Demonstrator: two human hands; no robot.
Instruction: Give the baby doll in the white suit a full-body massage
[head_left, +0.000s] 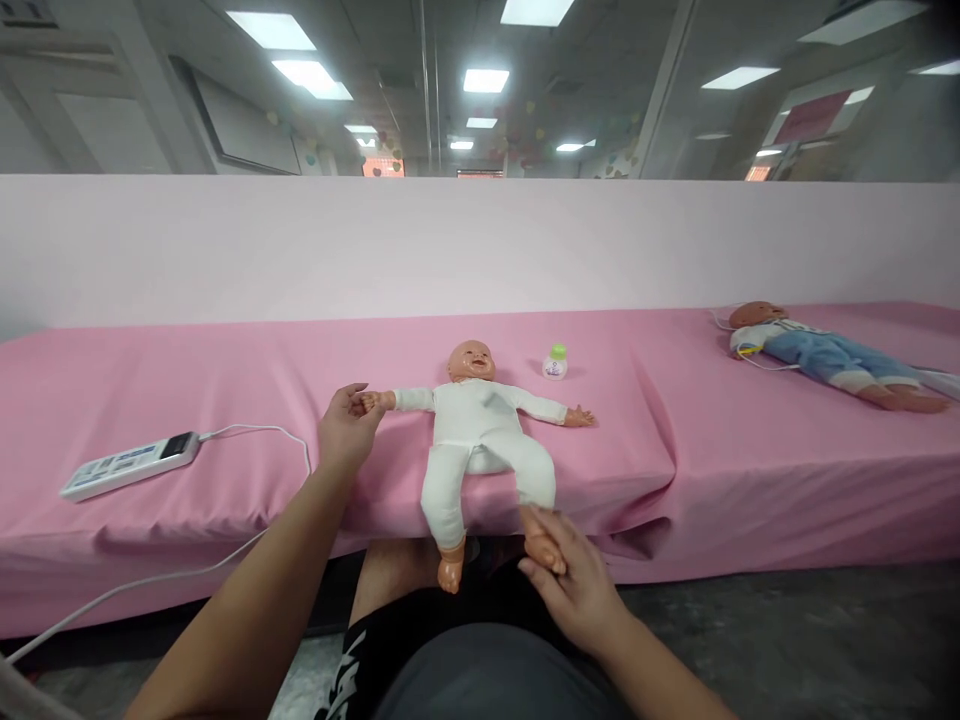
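Note:
A baby doll (476,410) with a white cloth body lies on its back on the pink-covered table (187,370), its lower legs hanging past the front edge. My left hand (349,428) is closed around the doll's hand on the left side of the view, and that arm is stretched out sideways. Lower right, my right hand (574,580) grips the doll's foot, its fingers partly covering it. The doll's other foot hangs free, and its other arm rests on the cloth. A small white bottle with a green cap (555,362) stands beside the doll's head.
A white power strip (131,465) lies at the left, its cord running over the table edge. Far right lies a second doll (825,355) in blue trousers, with thin tubing by it. A white low wall (480,245) with glass above runs behind the table.

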